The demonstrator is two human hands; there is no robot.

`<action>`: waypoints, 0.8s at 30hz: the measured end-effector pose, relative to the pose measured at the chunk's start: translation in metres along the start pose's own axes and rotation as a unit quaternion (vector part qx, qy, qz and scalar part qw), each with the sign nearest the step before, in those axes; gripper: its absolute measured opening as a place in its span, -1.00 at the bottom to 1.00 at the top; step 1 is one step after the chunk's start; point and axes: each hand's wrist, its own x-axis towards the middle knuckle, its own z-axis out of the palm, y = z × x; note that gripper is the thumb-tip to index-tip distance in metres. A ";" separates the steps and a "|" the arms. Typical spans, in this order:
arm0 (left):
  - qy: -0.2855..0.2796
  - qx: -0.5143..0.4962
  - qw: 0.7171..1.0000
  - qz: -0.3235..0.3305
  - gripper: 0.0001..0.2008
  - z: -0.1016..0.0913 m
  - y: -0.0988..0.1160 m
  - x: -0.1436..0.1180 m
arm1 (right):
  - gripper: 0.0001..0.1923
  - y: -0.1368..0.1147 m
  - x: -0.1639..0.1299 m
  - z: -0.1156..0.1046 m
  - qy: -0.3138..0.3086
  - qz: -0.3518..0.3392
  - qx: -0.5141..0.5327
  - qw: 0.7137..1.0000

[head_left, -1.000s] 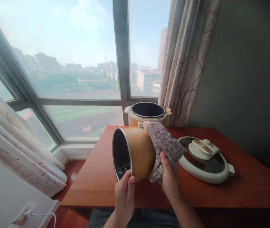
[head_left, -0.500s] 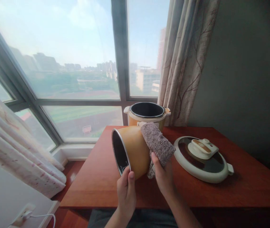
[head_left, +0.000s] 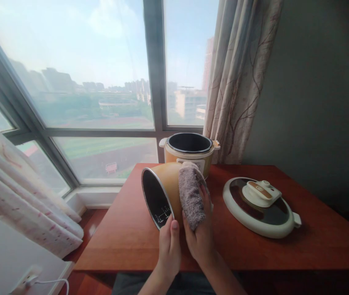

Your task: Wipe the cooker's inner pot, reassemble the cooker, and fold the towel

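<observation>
A red-brown bench (head_left: 285, 250) runs up to a big window (head_left: 85, 73), with a patterned curtain (head_left: 239, 73) hanging at about 1 o'clock. At 12 o'clock from the hands, at the bench's far edge, stands an orange cooker body (head_left: 189, 150), open at the top with its dark well showing. At 3 o'clock a round cream-rimmed lid (head_left: 259, 207) lies flat on the bench with its handle up, well apart from the hands. Low at 8 o'clock a wall socket (head_left: 27, 278) with a white cable sits beside a second pale curtain (head_left: 17, 196). Nothing stands between the hands and the cooker body.

An orange inner pot (head_left: 165, 186) is held in the air above the near half of the bench, tipped on its side so its dark mouth faces 9 o'clock. The left hand (head_left: 168, 248) grips it at the lower rim, thumb on the rim's edge and fingers (head_left: 174, 235) curled close underneath. The right hand (head_left: 200, 237) presses a grey fluffy cloth (head_left: 189, 194) flat against the pot's outer wall, fingers spread over the cloth and wrapped round the curve, thumb just beside the left hand.
</observation>
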 end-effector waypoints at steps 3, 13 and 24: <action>-0.025 -0.030 0.999 -0.031 -0.43 0.001 -0.004 0.006 | -0.19 0.004 -0.024 0.003 -0.018 -0.020 0.006 1.000; -0.034 -0.093 0.991 -0.094 -0.35 -0.002 -0.014 0.024 | -0.25 0.014 -0.036 0.016 -0.026 -0.082 0.008 0.996; -0.088 -0.066 0.994 -0.015 -0.39 -0.010 -0.018 0.018 | -0.47 -0.041 0.108 0.012 -0.154 -0.107 -0.064 0.980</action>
